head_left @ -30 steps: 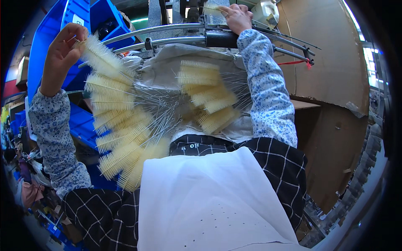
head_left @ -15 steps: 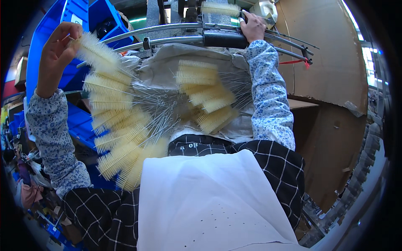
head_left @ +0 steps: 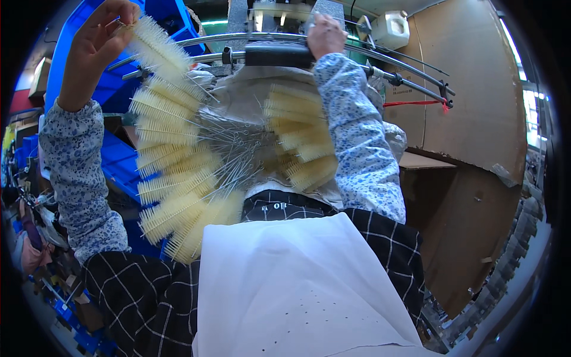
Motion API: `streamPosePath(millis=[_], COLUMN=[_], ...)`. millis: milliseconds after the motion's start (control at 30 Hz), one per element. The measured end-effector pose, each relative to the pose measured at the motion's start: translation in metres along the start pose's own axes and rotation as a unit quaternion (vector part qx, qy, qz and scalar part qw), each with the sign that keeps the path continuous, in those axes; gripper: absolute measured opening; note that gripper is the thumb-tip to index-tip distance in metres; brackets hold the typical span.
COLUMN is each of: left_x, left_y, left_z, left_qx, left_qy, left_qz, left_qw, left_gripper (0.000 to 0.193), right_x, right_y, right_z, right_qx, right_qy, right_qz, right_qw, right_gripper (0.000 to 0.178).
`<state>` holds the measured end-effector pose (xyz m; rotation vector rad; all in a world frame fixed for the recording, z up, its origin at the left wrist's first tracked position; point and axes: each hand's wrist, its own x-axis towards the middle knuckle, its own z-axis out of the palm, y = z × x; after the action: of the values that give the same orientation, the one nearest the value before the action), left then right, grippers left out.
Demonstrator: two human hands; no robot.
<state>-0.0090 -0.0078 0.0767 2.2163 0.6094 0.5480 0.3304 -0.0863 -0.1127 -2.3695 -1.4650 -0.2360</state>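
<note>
My left hand, raised at the upper left, pinches the end of a pale-yellow bristle brush with a twisted wire stem. Up at the metal rails, my right hand is closed at the right end of a sliding carriage with a black cylinder. What its fingers grip is hidden. A blurred pale brush-like shape lies across the carriage just left of that hand. Below, several brushes fan out on the left, their looped wire stems pointing inward. A second brush stack lies beside my right forearm.
Grey-white cloth lies under the brushes. Blue plastic bins stand at the left. Large cardboard sheets wall the right side. A white plastic jug stands behind the rails, and a red strip hangs from a rail.
My right hand and the carriage have moved left along the rails. My left hand, still pinching its brush, appears higher and slightly farther right, and the whole view has shifted a little.
</note>
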Motion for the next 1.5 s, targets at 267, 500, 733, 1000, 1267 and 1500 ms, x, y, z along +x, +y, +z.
streamPosePath(millis=[267,500,733,1000,1267,1500], left_x=[0.004,-0.016,-0.013,0.012,0.038,-0.010], left_y=[0.007,-0.013,0.002,0.019,0.032,0.000], left_z=[0.009,-0.018,-0.002,0.046,0.124,0.075], left_qx=[-0.002,0.003,-0.101,-0.351,-0.268,0.029], left_qy=[-0.001,0.013,0.158,0.046,-0.089,-0.143], left_qz=[0.006,0.004,-0.058,-0.026,0.003,-0.068], left_qw=[1.000,1.000,0.981,0.935,0.959,0.987], left_gripper=[0.011,0.016,0.027,0.018,0.019,0.051], right_x=[0.002,0.006,0.039,0.016,-0.052,-0.043], right_y=[-0.011,0.083,0.145,0.169,0.032,0.018], right_z=[0.005,-0.007,-0.025,-0.103,-0.146,-0.087], right_qx=[0.013,0.005,0.050,0.172,0.504,0.251], right_qy=[0.005,0.014,-0.031,-0.277,-0.409,-0.131], right_qz=[-0.003,-0.012,0.055,-0.052,-0.187,-0.095], right_qw=[1.000,1.000,0.997,0.944,0.737,0.954], right_gripper=[0.022,0.027,0.029,0.027,0.035,0.027])
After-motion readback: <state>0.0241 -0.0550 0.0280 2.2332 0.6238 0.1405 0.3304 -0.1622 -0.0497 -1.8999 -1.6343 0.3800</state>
